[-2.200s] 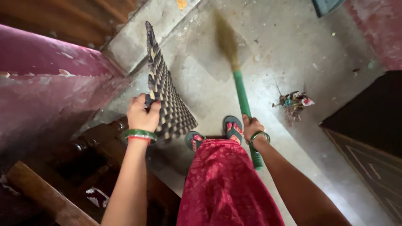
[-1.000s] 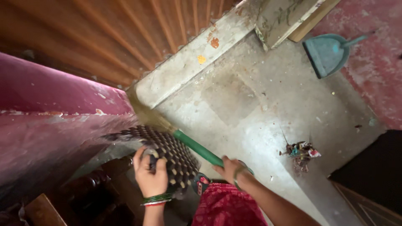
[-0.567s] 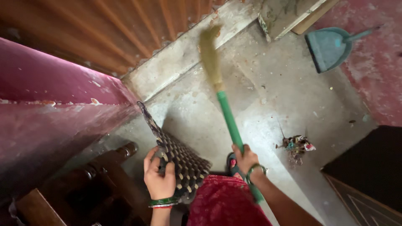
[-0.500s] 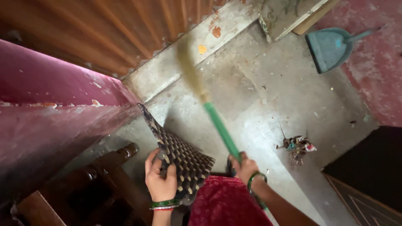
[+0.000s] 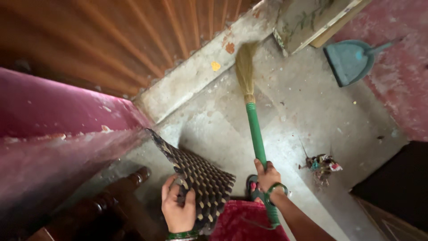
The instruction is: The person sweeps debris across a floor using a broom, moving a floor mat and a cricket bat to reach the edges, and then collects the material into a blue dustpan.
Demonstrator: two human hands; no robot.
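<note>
Head view — both hands occupied: mat lifted on edge, broom reaching to the door sill.

Left hand (image 5: 178, 209) is curled over the near edge of a dark woven mat (image 5: 196, 178) with pale flecks, fingers wrapped on its face; mat stands tilted up off the concrete floor (image 5: 303, 111), its far corner pointing toward the pink wall (image 5: 58, 125). Right hand (image 5: 267, 175) is closed around the green handle of a broom (image 5: 255, 134); straw bristles lie blurred against the floor just below the pale sill (image 5: 196, 76) of a ribbed brown shutter (image 5: 125, 35). Small pile of mixed litter (image 5: 322, 164) on the floor to the right of the broom, apart from it. Teal dustpan (image 5: 350, 60) well beyond, near the red wall. A sandalled foot (image 5: 254, 187) shows just under the right hand — red patterned skirt (image 5: 243, 223) at the bottom edge.
</note>
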